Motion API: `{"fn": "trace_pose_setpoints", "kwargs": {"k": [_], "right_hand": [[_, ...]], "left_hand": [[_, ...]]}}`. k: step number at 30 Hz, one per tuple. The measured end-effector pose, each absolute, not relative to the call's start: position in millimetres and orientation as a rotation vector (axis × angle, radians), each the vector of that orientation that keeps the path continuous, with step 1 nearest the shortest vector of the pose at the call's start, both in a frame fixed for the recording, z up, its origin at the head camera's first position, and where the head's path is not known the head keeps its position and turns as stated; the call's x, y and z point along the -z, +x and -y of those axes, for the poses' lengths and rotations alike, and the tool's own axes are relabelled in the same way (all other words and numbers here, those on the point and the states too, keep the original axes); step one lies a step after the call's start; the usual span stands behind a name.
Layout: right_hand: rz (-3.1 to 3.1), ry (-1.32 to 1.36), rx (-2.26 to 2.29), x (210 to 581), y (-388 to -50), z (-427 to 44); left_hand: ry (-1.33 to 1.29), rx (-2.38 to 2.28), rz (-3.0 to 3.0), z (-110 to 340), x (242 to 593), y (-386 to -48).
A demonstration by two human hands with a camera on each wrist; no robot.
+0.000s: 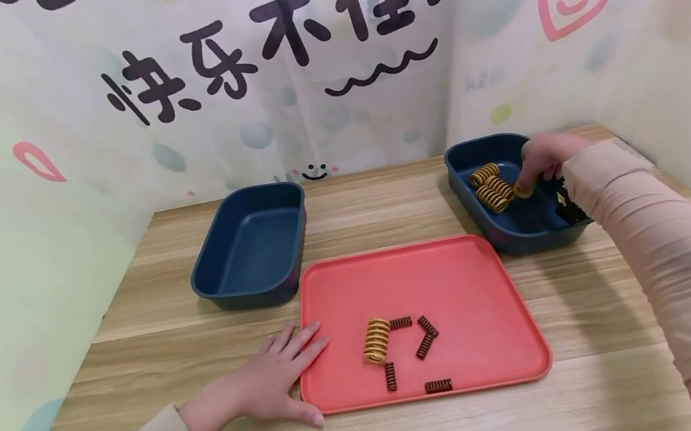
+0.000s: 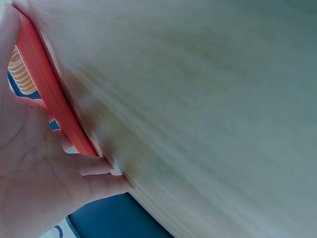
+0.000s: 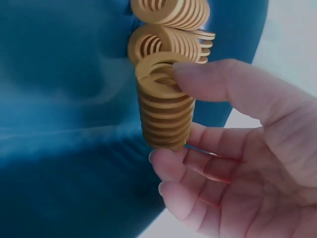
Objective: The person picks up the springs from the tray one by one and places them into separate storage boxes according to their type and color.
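A yellow spring is pinched end to end between the thumb and fingers of my right hand, inside the right blue bin. Several more yellow springs lie together against that bin's left side. My left hand rests with spread fingers on the left edge of the red tray; in the left wrist view its thumb and fingers lie along the tray's rim. On the tray one large yellow spring lies beside several small dark brown springs, one of them near the front rim.
A second blue bin stands at the back left of the wooden table, with nothing visible inside it. Behind the bins hangs a printed cloth, and pale cloth sides flank the table left and right.
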State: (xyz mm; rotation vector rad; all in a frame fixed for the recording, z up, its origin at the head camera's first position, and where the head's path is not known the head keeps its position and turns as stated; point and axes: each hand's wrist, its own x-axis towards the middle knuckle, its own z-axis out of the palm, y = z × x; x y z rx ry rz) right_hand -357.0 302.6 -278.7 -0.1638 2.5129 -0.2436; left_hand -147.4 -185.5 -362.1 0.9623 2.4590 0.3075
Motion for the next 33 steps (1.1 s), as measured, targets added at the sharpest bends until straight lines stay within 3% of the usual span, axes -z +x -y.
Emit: {"fn": "trace_pose_setpoints", "kwargs": {"k": [33], "right_hand": [[-2.423,-0.212,0.198,293,-360,-303]], "left_hand": [[0.952,-0.296,-2.455,185,361,-148]]}}
